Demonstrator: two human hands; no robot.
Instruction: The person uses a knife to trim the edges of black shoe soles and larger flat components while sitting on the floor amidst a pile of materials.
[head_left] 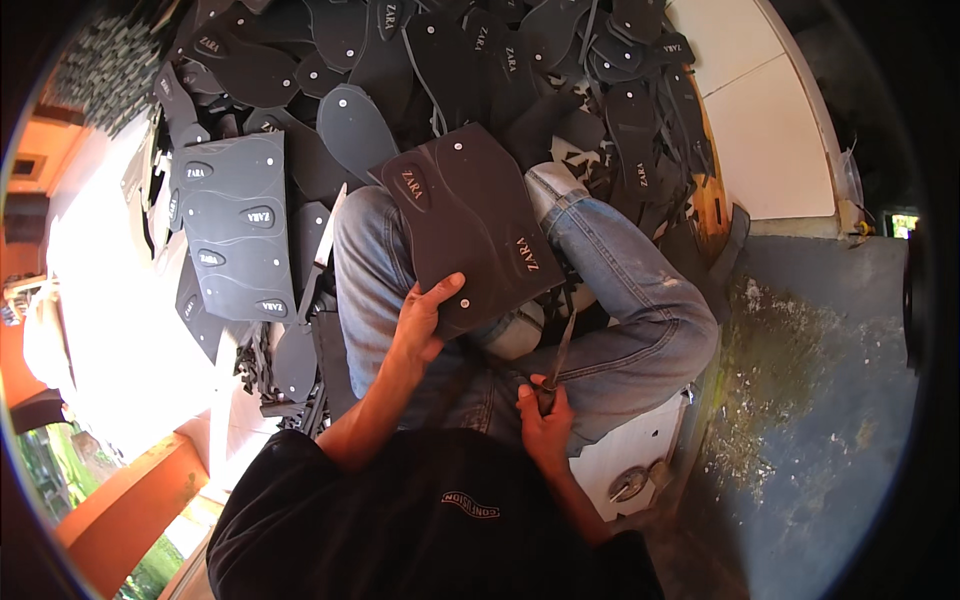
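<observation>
My left hand (418, 322) grips the lower edge of a dark foam sole sheet (472, 225), thumb on top. Sole outlines are moulded on its face, and it lies tilted over my crossed legs. In my right hand (546, 428) is a knife (565, 345) with a thin blade and dark handle, its tip pointing up and away from me. The blade is just right of the sheet's lower corner, apart from it. Left of my knee lies a stack of similar sole sheets (235, 235).
Beyond my legs (630, 270) spreads a heap of cut dark shoe soles (430, 75) and scraps. A second long blade (330, 225) stands beside the sheet stack. A round metal object (628, 484) lies at lower right. A grey floor (830, 400) with debris is at right.
</observation>
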